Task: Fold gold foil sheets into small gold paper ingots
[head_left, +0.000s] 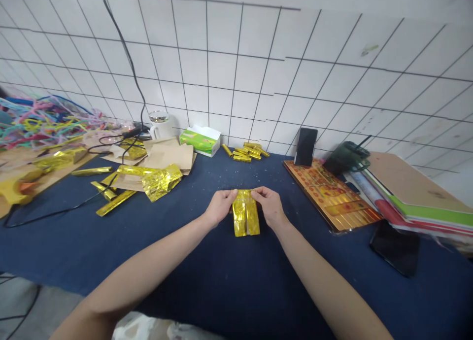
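A small piece of shiny gold foil (246, 217) with a lengthwise slit or fold line down its middle is held over the dark blue cloth. My left hand (220, 206) pinches its upper left corner between thumb and fingers. At the upper right corner, my right hand (270, 205) grips it the same way. The foil's lower end hangs free toward me. Behind it, near the wall, lies a pile of small gold foil rolls (249, 152).
Crumpled gold foil (161, 181), brown paper (170, 155), a tissue pack (201, 140) and a white mug (161, 127) stand left. Right are an upright phone (305, 147), an orange patterned board (332, 194), stacked books (417, 182) and a dark phone (395, 247). A black cable (48, 215) crosses the left.
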`<act>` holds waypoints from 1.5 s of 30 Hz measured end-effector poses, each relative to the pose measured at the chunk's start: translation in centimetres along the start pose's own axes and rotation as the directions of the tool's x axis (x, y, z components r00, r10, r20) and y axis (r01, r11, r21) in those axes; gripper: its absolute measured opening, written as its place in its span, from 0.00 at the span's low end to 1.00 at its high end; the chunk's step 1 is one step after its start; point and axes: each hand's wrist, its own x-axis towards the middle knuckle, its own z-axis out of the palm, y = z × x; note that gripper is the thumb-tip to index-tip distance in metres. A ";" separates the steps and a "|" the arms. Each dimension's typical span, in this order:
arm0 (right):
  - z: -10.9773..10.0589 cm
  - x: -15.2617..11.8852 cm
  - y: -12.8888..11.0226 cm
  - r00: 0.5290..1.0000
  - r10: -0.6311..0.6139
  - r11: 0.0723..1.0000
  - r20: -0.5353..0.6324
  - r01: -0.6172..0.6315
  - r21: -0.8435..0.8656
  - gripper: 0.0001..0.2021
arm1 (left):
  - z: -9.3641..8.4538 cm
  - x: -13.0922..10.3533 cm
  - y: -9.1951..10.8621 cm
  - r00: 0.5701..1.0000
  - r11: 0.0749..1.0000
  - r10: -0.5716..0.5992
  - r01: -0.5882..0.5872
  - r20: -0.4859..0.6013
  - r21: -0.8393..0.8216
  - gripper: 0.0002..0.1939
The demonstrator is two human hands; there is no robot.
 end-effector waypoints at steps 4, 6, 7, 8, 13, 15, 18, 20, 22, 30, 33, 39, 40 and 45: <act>-0.1 0.1 0.6 0.998 0.035 0.999 0.051 -0.037 0.027 0.10 | -0.2 0.2 -0.5 1.000 0.998 -0.004 0.003 -0.019 -0.068 0.22; 0.0 0.1 0.6 0.991 0.085 0.996 0.106 -0.086 0.009 0.12 | -0.4 0.3 -0.9 0.999 0.996 -0.005 0.002 -0.032 -0.084 0.22; 0.0 0.1 0.6 0.986 0.107 0.994 0.130 -0.106 -0.015 0.13 | -0.4 0.4 -1.0 0.999 0.996 -0.002 -0.001 -0.036 -0.090 0.22; 0.0 0.1 0.6 0.982 0.123 0.992 0.145 -0.117 -0.044 0.14 | -0.5 0.5 -1.2 0.999 0.996 0.003 -0.007 -0.040 -0.092 0.21; 0.2 0.0 0.5 0.986 0.106 0.988 0.132 -0.089 -0.128 0.13 | -0.4 0.4 -1.5 0.997 0.998 0.018 -0.023 -0.071 -0.063 0.19; 0.3 -0.1 0.6 0.989 0.092 0.987 0.115 -0.075 -0.143 0.13 | -0.1 0.3 -1.3 0.997 0.998 0.009 -0.014 -0.082 -0.063 0.18; 0.3 -0.1 0.8 0.993 0.074 0.984 0.093 -0.057 -0.168 0.12 | 0.2 0.1 -1.0 0.996 0.997 -0.008 0.001 -0.089 -0.080 0.17; 0.3 -0.1 0.9 0.994 0.063 0.983 0.086 -0.047 -0.178 0.11 | 0.4 0.0 -0.8 0.995 0.996 -0.003 -0.006 -0.099 -0.091 0.16; 0.3 -0.1 1.0 0.995 0.050 0.981 0.086 -0.032 -0.190 0.11 | 0.4 -0.1 -0.8 0.995 0.995 0.008 -0.018 -0.104 -0.093 0.16; 0.4 -0.3 1.6 0.997 -0.038 0.962 0.065 0.054 -0.267 0.10 | 0.2 -0.1 -1.1 0.998 0.997 0.034 -0.038 -0.053 -0.074 0.21; 0.7 -0.6 1.5 0.995 -0.064 0.956 0.072 0.082 -0.283 0.11 | 0.2 0.0 -1.1 0.991 0.995 0.086 -0.090 -0.103 -0.040 0.21; 1.1 -1.1 0.6 0.995 -0.046 0.970 0.086 0.065 -0.234 0.13 | 0.0 0.4 -1.1 0.979 0.989 0.141 -0.133 -0.149 0.062 0.19; 1.2 -1.2 0.5 0.993 -0.057 0.965 0.099 0.080 -0.249 0.13 | 0.0 0.3 -1.1 0.978 0.987 0.149 -0.138 -0.143 0.083 0.18; 1.4 -1.3 0.8 0.987 -0.109 0.941 0.115 0.139 -0.308 0.11 | 0.1 0.1 -1.1 0.981 0.973 0.180 -0.166 -0.076 0.163 0.17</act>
